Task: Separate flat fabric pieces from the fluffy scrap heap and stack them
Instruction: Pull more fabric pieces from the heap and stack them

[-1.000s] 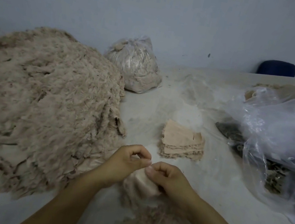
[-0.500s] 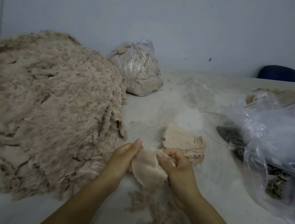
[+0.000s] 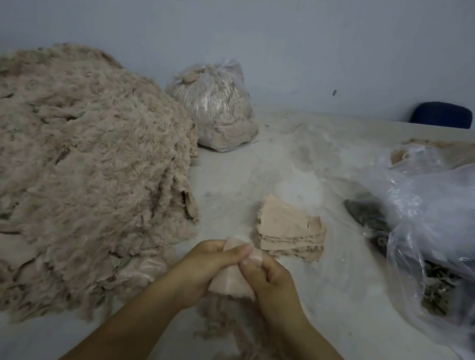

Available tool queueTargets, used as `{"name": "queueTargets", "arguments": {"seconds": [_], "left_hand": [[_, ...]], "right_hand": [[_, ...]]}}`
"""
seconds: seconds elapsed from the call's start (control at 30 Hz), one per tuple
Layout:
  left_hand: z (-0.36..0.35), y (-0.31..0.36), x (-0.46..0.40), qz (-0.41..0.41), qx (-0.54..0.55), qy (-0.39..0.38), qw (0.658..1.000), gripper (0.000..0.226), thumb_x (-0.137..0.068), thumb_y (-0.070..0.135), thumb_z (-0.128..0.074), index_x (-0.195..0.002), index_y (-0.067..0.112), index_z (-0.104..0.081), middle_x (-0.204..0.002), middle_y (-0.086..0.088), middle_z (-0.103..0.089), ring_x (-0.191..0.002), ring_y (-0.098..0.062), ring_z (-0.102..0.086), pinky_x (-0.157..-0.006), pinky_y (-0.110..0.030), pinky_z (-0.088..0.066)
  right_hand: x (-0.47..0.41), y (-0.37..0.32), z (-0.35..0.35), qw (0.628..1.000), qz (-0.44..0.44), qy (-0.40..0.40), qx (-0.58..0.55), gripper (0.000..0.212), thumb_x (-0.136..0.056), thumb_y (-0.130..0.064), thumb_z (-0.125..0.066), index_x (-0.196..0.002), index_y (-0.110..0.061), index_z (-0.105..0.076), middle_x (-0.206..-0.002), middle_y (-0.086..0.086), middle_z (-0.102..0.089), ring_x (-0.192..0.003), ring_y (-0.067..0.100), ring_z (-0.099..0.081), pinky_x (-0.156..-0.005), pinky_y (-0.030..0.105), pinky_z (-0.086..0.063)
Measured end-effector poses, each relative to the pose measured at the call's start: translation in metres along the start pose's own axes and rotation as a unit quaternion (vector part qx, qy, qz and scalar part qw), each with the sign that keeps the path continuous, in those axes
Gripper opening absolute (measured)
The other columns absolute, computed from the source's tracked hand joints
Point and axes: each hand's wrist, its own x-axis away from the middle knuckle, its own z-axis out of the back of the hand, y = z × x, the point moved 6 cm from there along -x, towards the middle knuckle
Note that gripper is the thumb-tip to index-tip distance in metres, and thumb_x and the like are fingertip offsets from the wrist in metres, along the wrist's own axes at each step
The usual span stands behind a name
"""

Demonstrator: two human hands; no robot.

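Here a flat piece (image 3: pixel 230 281) is held upright between both hands, just in front of the stack (image 3: pixel 290 232) and above a strip of loose fluff (image 3: pixel 241 348) lying on the surface (image 3: pixel 347 326). The step in hand is judged to be the freeing of the piece from its fluffy fringe before it is laid on the stack. It would be done well if the fabric were pinched close to the seam where the fluff joins, so that the pull is taken by the seam and the thin piece is not stretched or torn. The two grips should be kept near each other, and the fluff drawn down and away in a short, even peel. Once clean, the piece should be smoothed and set squarely on the stack, edges matched.

The left hand (image 3: pixel 204 264) is curled round the piece's left edge, thumb pressed on its front near the top. The right hand (image 3: pixel 270 282) is likewise closed, the upper right edge being pinched between thumb and bent fingers. Neither hand is spread open. The heap (image 3: pixel 58 164) lies at the left, well apart from the stack.
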Motion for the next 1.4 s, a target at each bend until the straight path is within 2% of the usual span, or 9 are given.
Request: {"name": "queueTargets", "arguments": {"seconds": [0.23,0.4,0.53,0.7,0.83,0.93,1.07,1.2,1.4], "left_hand": [[0.045,0.015,-0.005,-0.071,0.029,0.243,0.967,0.023,-0.096,0.026,-0.054,-0.094,0.006,-0.065,-0.071,-0.014,-0.066,-0.065,-0.027,-0.06,-0.067,-0.038,-0.049],[0.023,0.007,-0.002,-0.071,0.036,0.197,0.977,0.023,-0.094,0.019,-0.056,-0.104,0.0,-0.064,-0.093,-0.021,-0.071,-0.084,-0.032,-0.069,-0.076,-0.04,-0.056],[0.018,0.007,0.003,-0.095,0.102,0.199,0.97,0.019,-0.093,0.007,-0.054,-0.1,-0.008,-0.062,-0.092,-0.022,-0.07,-0.08,-0.029,-0.069,-0.071,-0.037,-0.058],[0.036,0.022,0.005,-0.111,0.179,0.253,0.944,0.019,-0.095,-0.003,-0.047,-0.083,0.0,-0.062,-0.064,-0.01,-0.07,-0.056,-0.018,-0.068,-0.044,-0.022,-0.052],[0.034,0.024,0.003,-0.094,0.121,0.225,0.962,0.018,-0.093,-0.001,-0.05,-0.084,-0.005,-0.065,-0.077,-0.019,-0.069,-0.066,-0.024,-0.07,-0.049,-0.026,-0.056],[0.021,0.015,0.003,-0.105,0.14,0.201,0.964,0.012,-0.091,0.002,-0.056,-0.094,-0.007,-0.064,-0.087,-0.02,-0.068,-0.074,-0.024,-0.069,-0.07,-0.034,-0.058],[0.013,0.008,0.003,-0.083,0.149,0.198,0.965,0.008,-0.087,0.0,-0.06,-0.091,-0.005,-0.066,-0.086,-0.018,-0.071,-0.075,-0.022,-0.071,-0.065,-0.031,-0.059],[0.022,0.011,0.004,-0.098,0.163,0.218,0.957,0.017,-0.084,-0.009,-0.058,-0.101,-0.009,-0.064,-0.094,-0.016,-0.068,-0.073,-0.016,-0.068,-0.069,-0.024,-0.057],[0.029,0.01,0.0,-0.101,0.176,0.247,0.948,0.006,-0.087,-0.006,-0.059,-0.09,-0.006,-0.064,-0.077,-0.011,-0.07,-0.061,-0.014,-0.067,-0.059,-0.024,-0.057]], "right_hand": [[0.011,0.01,0.018,0.992,-0.021,-0.014,0.126,0.037,-0.092,-0.027,-0.06,-0.056,-0.026,-0.056,-0.045,-0.01,-0.044,-0.043,0.005,-0.039,-0.048,0.022,-0.033],[0.015,0.0,-0.006,0.996,-0.057,-0.064,0.013,0.039,-0.082,-0.053,-0.06,-0.094,-0.016,-0.062,-0.077,-0.007,-0.068,-0.073,0.01,-0.065,-0.064,0.023,-0.053],[0.01,-0.007,-0.008,0.998,-0.036,-0.045,-0.004,0.019,-0.084,-0.016,-0.072,-0.076,-0.007,-0.057,-0.054,0.005,-0.059,-0.045,0.01,-0.053,-0.045,0.019,-0.042],[0.022,0.004,0.007,0.994,-0.061,-0.08,0.051,0.023,-0.081,-0.011,-0.075,-0.062,-0.014,-0.063,-0.046,0.003,-0.055,-0.038,0.011,-0.047,-0.042,0.021,-0.039],[0.028,0.001,0.013,0.962,-0.102,-0.161,0.198,0.038,-0.067,-0.044,-0.08,-0.097,-0.024,-0.067,-0.082,-0.005,-0.068,-0.068,0.005,-0.061,-0.063,0.02,-0.048],[0.02,-0.012,0.011,0.979,-0.106,-0.099,0.142,0.057,-0.066,-0.062,-0.067,-0.113,-0.031,-0.058,-0.106,-0.004,-0.065,-0.084,0.006,-0.066,-0.069,0.019,-0.051],[0.02,-0.011,-0.007,0.993,-0.07,-0.096,0.008,0.012,-0.087,-0.014,-0.068,-0.084,-0.003,-0.064,-0.059,0.002,-0.067,-0.047,0.008,-0.058,-0.048,0.017,-0.045],[0.022,-0.007,0.002,0.988,-0.101,-0.106,0.049,0.042,-0.084,-0.01,-0.071,-0.047,-0.018,-0.053,-0.049,0.007,-0.059,-0.039,0.011,-0.05,-0.042,0.018,-0.039],[0.025,-0.015,0.018,0.948,-0.175,-0.224,0.144,0.011,-0.079,-0.012,-0.077,-0.073,-0.006,-0.07,-0.058,0.004,-0.066,-0.042,0.007,-0.054,-0.045,0.018,-0.043]]}}
